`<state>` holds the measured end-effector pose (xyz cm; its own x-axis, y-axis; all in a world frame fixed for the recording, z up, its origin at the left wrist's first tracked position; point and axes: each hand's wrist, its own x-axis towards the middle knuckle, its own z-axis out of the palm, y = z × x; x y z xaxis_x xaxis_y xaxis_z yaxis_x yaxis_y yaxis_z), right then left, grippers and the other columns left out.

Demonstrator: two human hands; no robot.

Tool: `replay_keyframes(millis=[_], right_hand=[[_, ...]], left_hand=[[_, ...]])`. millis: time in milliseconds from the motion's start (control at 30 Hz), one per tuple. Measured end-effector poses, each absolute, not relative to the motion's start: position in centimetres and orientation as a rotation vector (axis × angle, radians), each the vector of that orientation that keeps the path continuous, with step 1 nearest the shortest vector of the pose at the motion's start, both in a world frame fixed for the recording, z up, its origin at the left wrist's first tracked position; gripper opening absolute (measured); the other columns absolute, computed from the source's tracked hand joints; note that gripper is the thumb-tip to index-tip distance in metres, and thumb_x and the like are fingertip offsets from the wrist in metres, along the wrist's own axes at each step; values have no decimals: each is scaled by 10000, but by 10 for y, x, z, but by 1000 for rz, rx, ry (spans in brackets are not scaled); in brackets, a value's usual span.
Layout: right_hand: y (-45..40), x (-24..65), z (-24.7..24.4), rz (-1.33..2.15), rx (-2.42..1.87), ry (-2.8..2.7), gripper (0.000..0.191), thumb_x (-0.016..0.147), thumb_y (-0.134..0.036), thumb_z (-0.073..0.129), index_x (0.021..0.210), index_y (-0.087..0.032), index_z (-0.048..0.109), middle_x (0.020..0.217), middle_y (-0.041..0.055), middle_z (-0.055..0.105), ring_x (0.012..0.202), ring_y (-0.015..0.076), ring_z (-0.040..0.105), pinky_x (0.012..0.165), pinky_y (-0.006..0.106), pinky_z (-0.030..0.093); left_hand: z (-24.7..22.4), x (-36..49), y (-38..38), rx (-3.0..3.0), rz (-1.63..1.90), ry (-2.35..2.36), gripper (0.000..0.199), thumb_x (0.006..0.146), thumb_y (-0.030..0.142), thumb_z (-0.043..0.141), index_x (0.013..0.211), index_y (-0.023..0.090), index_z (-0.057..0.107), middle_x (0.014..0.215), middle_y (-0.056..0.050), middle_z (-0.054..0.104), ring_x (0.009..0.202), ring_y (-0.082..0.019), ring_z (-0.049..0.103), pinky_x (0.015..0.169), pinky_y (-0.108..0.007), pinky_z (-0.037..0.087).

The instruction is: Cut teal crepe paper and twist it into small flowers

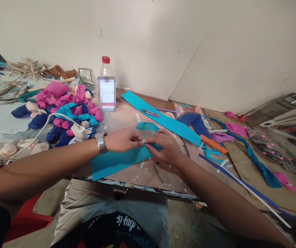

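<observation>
My left hand [124, 139], a metal watch [101, 142] on its wrist, pinches the edge of a turquoise fabric piece [119, 162] near the table's front edge. Close against it, my right hand [165, 146] has its fingers closed on the same fabric. A small whitish bit shows between the fingertips, too small to name. Just behind the hands lies a part of turquoise cloth [147, 126] with a curved, gathered edge. Farther back, a long turquoise strip [163, 120] runs diagonally, with thread snips [150, 113] resting on it.
A heap of pink, blue and cream fabric bundles [67, 103] sits left, beside a white plug [79, 131] with its cable. Behind stands a red-capped bottle [106, 69]. An orange-handled cutter [213, 144], fabric scraps and a thin white stick [256, 194] lie right.
</observation>
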<state>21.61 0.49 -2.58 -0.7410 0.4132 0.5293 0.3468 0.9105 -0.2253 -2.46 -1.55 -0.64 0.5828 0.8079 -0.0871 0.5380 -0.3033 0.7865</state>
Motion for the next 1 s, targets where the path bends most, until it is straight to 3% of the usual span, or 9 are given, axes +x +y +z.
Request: replay_keyframes(millis=[700, 1000], right_hand=[[2, 213, -25, 150, -634, -2478, 85, 997, -238, 603, 960, -233, 679, 908, 21, 799, 776, 182, 684, 919, 392, 388], [4, 214, -26, 133, -656, -2438, 43, 985, -229, 627, 970, -246, 663, 915, 11, 797, 831, 191, 709, 939, 397, 388]], left_hand=[[-8, -21, -24, 2220, 606, 1111, 230, 984, 317, 588, 882, 172, 734, 784, -10, 718, 709, -154, 575, 650, -286, 323], [-6, -23, -21, 2166, 560, 1099, 245, 943, 339, 603, 792, 167, 689, 657, 18, 595, 628, -133, 477, 603, -286, 282]])
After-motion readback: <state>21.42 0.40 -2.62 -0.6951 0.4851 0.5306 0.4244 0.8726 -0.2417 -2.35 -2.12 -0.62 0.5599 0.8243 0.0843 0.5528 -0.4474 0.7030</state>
